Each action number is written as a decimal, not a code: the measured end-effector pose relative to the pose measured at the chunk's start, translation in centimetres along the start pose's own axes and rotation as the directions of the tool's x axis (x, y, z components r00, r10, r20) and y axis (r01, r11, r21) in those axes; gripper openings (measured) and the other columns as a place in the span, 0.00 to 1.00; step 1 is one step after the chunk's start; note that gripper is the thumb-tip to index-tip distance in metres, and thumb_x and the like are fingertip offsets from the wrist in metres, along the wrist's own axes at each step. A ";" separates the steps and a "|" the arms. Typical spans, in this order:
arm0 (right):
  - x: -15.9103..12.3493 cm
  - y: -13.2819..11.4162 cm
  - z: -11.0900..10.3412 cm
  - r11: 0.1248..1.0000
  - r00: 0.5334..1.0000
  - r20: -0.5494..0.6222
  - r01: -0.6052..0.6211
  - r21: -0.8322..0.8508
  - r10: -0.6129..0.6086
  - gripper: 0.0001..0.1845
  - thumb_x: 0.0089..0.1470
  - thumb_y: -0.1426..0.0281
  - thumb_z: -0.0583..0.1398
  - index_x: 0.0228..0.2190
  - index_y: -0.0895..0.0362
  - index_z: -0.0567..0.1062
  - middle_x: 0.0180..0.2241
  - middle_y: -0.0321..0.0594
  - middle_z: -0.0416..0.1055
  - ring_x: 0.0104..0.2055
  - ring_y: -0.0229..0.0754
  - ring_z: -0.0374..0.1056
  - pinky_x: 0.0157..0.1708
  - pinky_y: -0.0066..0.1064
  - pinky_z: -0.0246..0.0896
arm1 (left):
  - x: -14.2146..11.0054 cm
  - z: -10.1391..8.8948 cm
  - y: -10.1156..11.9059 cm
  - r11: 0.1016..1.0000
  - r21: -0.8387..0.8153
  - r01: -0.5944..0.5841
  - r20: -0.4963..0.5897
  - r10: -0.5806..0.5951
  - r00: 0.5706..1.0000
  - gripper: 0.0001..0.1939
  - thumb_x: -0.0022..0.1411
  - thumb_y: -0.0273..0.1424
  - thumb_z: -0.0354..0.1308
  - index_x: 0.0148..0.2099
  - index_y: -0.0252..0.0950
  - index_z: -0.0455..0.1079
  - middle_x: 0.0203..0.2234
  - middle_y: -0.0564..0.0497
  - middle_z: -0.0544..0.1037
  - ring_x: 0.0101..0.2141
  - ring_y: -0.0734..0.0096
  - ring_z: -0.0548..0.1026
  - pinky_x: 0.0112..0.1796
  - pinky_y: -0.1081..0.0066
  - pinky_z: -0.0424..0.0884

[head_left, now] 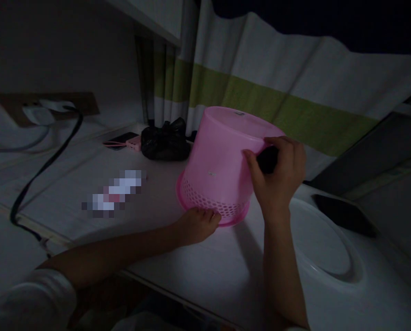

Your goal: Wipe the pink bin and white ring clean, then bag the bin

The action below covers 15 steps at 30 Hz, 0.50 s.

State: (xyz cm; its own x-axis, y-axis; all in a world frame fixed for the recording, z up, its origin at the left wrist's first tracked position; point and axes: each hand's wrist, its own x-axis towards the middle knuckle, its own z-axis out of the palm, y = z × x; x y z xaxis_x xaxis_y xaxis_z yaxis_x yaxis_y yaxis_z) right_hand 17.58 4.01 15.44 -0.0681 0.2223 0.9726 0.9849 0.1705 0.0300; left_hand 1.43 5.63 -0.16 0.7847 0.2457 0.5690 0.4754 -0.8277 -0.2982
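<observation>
A pink plastic basket [215,156] stands upside down on the white tabletop, tilted slightly, its perforated band and wide rim at the bottom. My left hand [200,225] is closed at the near side of that rim, fingers curled against it. Up at the right edge of the upturned base, my right hand [283,172] grips the basket, thumb on its side and fingers over the edge. A black patch or object [267,159] shows between the right thumb and fingers; I cannot make out what it is. The basket's inside is hidden.
A knotted black plastic bag [166,141], a pink device [133,143] with a strap and a dark phone-like slab [120,140] lie behind. A pixelated item [114,194] is at left. At right are a round white lid-like disc [320,239] and a dark flat object [343,214]. A black cable [47,163] hangs left.
</observation>
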 end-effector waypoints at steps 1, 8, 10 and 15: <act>0.0 0.0 0.0 1.000 1.000 -0.002 0.005 -0.004 -0.005 0.19 0.50 0.59 0.61 0.39 0.59 0.69 0.38 0.46 0.68 0.42 0.45 0.63 0.42 0.38 0.59 | 0.0 0.0 0.0 1.000 -0.009 0.001 -0.006 -0.001 1.000 0.05 0.58 0.31 0.53 0.34 0.34 0.65 0.22 0.53 0.72 0.22 0.71 0.72 0.21 0.69 0.65; -0.1 0.0 0.1 1.000 1.000 0.007 -0.004 -0.014 0.004 0.19 0.51 0.58 0.61 0.40 0.58 0.69 0.39 0.44 0.68 0.42 0.45 0.63 0.42 0.38 0.59 | -0.3 -0.5 -0.8 0.997 0.059 -0.054 -0.050 0.057 0.997 0.23 0.61 0.27 0.49 0.58 0.32 0.57 0.23 0.54 0.71 0.21 0.74 0.70 0.21 0.71 0.63; -0.1 0.0 0.1 1.000 1.000 0.006 -0.009 -0.010 0.009 0.19 0.51 0.59 0.61 0.40 0.58 0.69 0.39 0.44 0.68 0.43 0.45 0.63 0.42 0.38 0.59 | -0.3 -0.8 -1.2 0.993 0.080 -0.091 -0.056 0.096 0.994 0.19 0.61 0.25 0.48 0.55 0.33 0.61 0.25 0.53 0.72 0.22 0.75 0.69 0.22 0.71 0.63; -0.1 0.0 0.1 1.000 1.000 -0.002 -0.012 -0.017 0.012 0.19 0.50 0.59 0.61 0.39 0.58 0.69 0.39 0.45 0.69 0.43 0.46 0.64 0.42 0.39 0.59 | 0.0 -1.7 -2.1 0.984 0.065 -0.166 -0.196 0.176 0.965 0.07 0.62 0.24 0.49 0.38 0.36 0.67 0.26 0.54 0.72 0.24 0.76 0.68 0.23 0.72 0.61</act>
State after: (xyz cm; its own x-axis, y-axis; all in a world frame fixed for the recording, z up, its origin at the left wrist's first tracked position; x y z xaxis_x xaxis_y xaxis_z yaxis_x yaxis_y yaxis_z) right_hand 17.52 4.06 15.38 -0.0556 0.2222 0.9734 0.9883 0.1511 0.0219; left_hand -0.28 6.53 1.79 0.7629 -0.0072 0.6465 0.3632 -0.8224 -0.4378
